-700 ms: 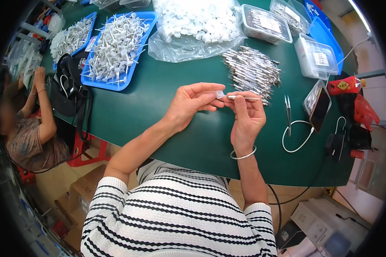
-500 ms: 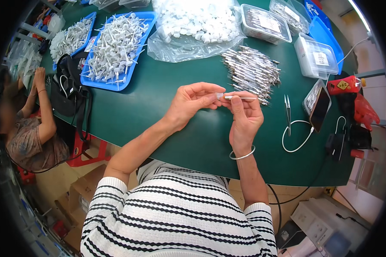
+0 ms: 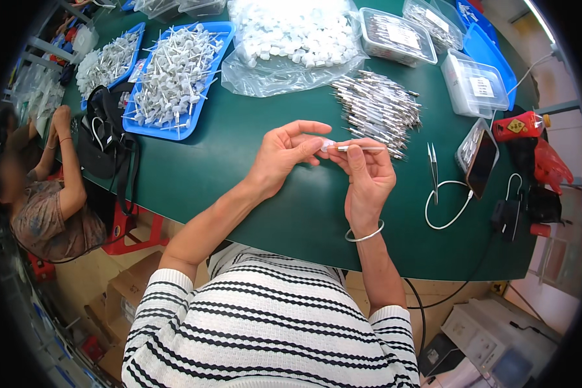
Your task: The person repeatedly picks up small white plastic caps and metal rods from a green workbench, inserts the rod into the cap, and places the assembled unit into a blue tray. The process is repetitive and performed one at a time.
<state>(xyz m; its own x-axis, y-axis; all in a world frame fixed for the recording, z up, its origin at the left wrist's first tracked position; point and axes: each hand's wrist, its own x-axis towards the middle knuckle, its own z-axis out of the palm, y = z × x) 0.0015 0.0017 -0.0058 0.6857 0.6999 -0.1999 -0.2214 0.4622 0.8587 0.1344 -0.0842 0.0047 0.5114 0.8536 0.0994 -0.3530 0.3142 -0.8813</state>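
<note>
My left hand (image 3: 283, 155) pinches a small white plastic cap (image 3: 327, 145) between thumb and fingers. From the right, my right hand (image 3: 367, 178) grips a thin silver-and-white rod (image 3: 362, 149), its inner end meeting the cap. Whether the rod sits inside the cap or only touches it, I cannot tell. Just beyond my right hand lies a pile of similar thin metal rods (image 3: 376, 110). Behind it to the left, a clear plastic bag (image 3: 265, 81) spreads under a heap of white caps (image 3: 297, 39).
A blue tray (image 3: 186, 132) of capped rods stands at left beside a black bag (image 3: 100, 152). Tweezers (image 3: 432, 171), a phone (image 3: 482, 165) with a white cable and a lidded clear box (image 3: 475, 84) lie at right. A person (image 3: 58, 200) sits at far left.
My left hand's index finger has lifted a little away from the thumb. The cap and rod have shifted slightly to the left, still held together.
</note>
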